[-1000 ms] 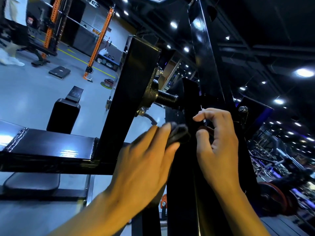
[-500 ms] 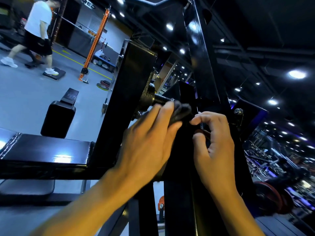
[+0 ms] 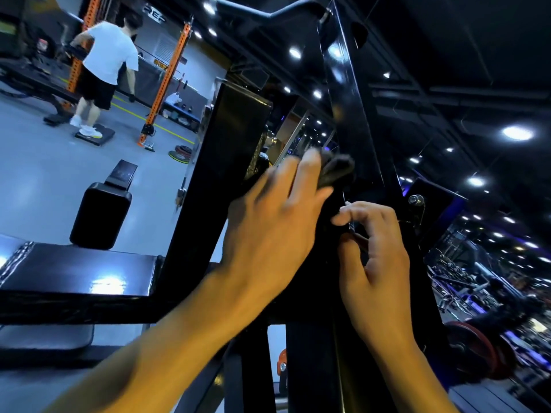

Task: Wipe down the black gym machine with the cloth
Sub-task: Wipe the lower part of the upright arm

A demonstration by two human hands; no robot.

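Note:
The black gym machine fills the middle: a tall upright [image 3: 348, 93], a slanted post [image 3: 229, 138] and a horizontal beam [image 3: 74, 272]. My left hand [image 3: 274, 231] lies flat with straight fingers, pressing a dark cloth [image 3: 337, 171] against the machine between the post and the upright. The cloth sticks out past my fingertips, and the hand is motion-blurred. My right hand [image 3: 375, 257] is just below and to the right, with thumb and fingers curled round the edge of the upright.
A black pad [image 3: 100, 216] stands on the floor to the left. A person in a white shirt [image 3: 110, 55] stands by an orange rack [image 3: 167, 81] at the back left. A red weight plate [image 3: 474, 353] sits low right. A bolt [image 3: 416, 199] protrudes beside my right hand.
My left hand slid the cloth upward along the machine and now covers the threaded bolt. My right hand kept its grip. The person at the back left walked further into view.

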